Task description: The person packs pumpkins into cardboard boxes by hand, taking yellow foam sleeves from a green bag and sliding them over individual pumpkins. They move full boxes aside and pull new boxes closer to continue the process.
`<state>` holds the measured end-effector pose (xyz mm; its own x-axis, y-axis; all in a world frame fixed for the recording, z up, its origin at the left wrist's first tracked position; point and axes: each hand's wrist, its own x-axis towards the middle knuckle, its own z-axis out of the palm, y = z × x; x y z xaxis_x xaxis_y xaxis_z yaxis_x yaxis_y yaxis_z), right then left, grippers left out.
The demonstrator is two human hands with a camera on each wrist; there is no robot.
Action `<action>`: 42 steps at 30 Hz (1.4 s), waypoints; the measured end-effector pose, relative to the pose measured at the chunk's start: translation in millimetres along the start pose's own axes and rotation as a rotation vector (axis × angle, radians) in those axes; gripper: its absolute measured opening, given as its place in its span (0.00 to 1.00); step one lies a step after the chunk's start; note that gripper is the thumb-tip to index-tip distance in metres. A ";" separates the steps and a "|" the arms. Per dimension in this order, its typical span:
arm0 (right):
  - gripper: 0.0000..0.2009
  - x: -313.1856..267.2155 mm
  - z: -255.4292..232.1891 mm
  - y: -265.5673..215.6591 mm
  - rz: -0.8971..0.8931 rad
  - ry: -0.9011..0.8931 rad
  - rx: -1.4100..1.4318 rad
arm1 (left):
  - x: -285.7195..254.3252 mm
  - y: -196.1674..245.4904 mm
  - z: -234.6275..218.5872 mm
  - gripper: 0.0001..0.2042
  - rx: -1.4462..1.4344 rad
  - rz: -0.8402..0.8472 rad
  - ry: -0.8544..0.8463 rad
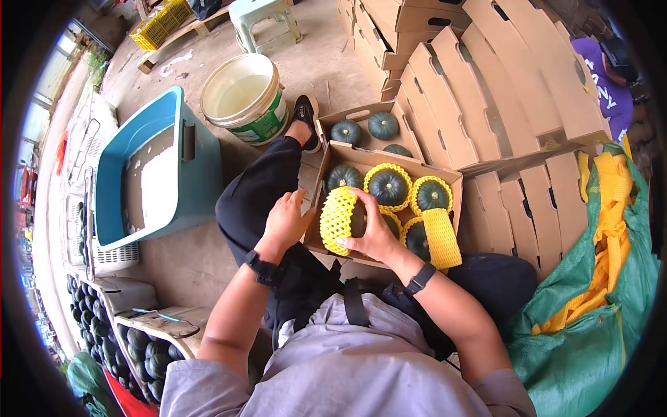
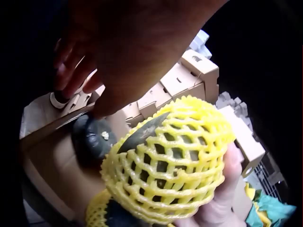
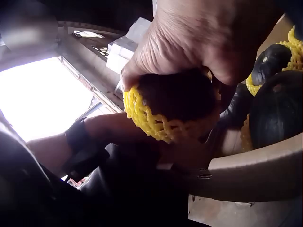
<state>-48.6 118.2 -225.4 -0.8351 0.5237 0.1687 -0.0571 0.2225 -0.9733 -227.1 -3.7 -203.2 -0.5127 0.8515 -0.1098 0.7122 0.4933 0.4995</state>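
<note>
Head view: right hand (image 1: 375, 236) grasps a dark green squash in yellow foam netting (image 1: 342, 219) over the near left corner of the open cardboard box (image 1: 455, 182); left hand (image 1: 285, 221) relaxed just beside it, holding nothing. Four netted squashes (image 1: 388, 186) sit inside, so packing looks mostly done. Left wrist view: netting (image 2: 173, 165) covers most of the squash. Right wrist view: fingers (image 3: 199, 42) curl over its top.

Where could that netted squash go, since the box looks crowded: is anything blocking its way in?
The right hand holds the netted squash at the box's near-left corner. Nothing visible stands in its way; other squashes sit behind and right.
</note>
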 end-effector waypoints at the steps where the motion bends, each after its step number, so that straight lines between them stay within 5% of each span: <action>1: 0.45 3.3 6.2 7.8 -0.087 -0.008 -0.097 | 1.9 -7.6 6.2 0.14 0.117 -0.057 -0.220; 2: 0.44 3.2 12.5 9.1 -0.063 -0.028 -0.264 | 3.4 -13.0 11.2 0.11 0.234 -0.114 -0.440; 4: 0.41 4.4 14.6 12.8 0.005 -0.301 -0.623 | 6.1 -25.7 19.1 0.10 0.192 -0.076 -0.409; 8: 0.38 28.3 42.6 0.5 0.370 -0.451 -0.961 | 7.1 -16.8 14.5 0.10 0.186 -0.124 -0.402; 12: 0.36 19.7 63.2 15.9 0.297 -0.294 -1.150 | 9.4 -21.0 23.4 0.08 0.229 -0.100 -0.346; 16: 0.32 -4.7 4.0 11.5 0.187 -0.145 -0.594 | 4.7 -11.6 13.9 0.10 0.178 -0.135 -0.319; 18: 0.30 -23.3 -40.7 -4.3 0.122 0.183 -0.819 | -3.6 -0.3 9.8 0.13 0.154 -0.135 -0.246; 20: 0.30 -51.7 -81.4 -11.7 0.313 0.311 -1.116 | -18.2 20.8 8.7 0.19 0.117 -0.080 -0.088; 22: 0.31 -89.8 -108.3 8.9 0.492 0.207 -1.075 | -42.6 39.8 14.3 0.29 0.250 0.295 -0.116; 25: 0.31 -90.3 -115.0 -0.3 0.485 0.340 -0.899 | -67.7 41.8 28.6 0.37 0.380 0.291 -0.379; 28: 0.29 -74.2 -96.1 -22.9 0.286 0.539 -0.276 | -37.0 74.0 -11.0 0.38 -0.202 -0.004 -0.650; 30: 0.24 -73.3 -71.9 -55.6 0.341 0.314 0.331 | -46.2 88.3 -0.9 0.29 -0.488 0.372 -0.359; 32: 0.24 -77.3 -53.9 -71.7 0.084 0.290 0.146 | -54.6 115.2 15.9 0.20 -1.494 0.055 -0.703; 34: 0.21 -66.4 -50.9 -109.9 0.076 0.480 0.280 | -57.3 119.8 15.7 0.11 -1.391 0.138 -0.601; 36: 0.21 -77.3 -83.8 -115.1 0.385 0.315 0.798 | -53.4 124.1 -4.7 0.09 -0.997 0.313 -0.519; 37: 0.20 -89.8 -89.3 -109.1 0.429 0.316 0.641 | -53.7 124.6 -11.7 0.10 -0.841 0.367 -0.565; 38: 0.22 -100.7 -96.9 -107.5 0.447 0.157 0.317 | -52.7 124.3 -15.8 0.11 -0.683 0.422 -0.605; 40: 0.22 -105.4 -109.6 -131.9 0.503 -0.172 0.114 | -54.3 123.5 -17.7 0.14 -0.528 0.509 -0.505; 42: 0.18 -116.9 -106.2 -128.2 0.424 -0.145 0.273 | -51.0 121.4 -24.7 0.17 -0.377 0.578 -0.483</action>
<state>114.5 115.8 -103.8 -0.8820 0.3973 -0.2534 0.1781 -0.2167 -0.9599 -126.3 8.3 -115.7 0.2065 0.9765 -0.0613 0.5474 -0.0634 0.8345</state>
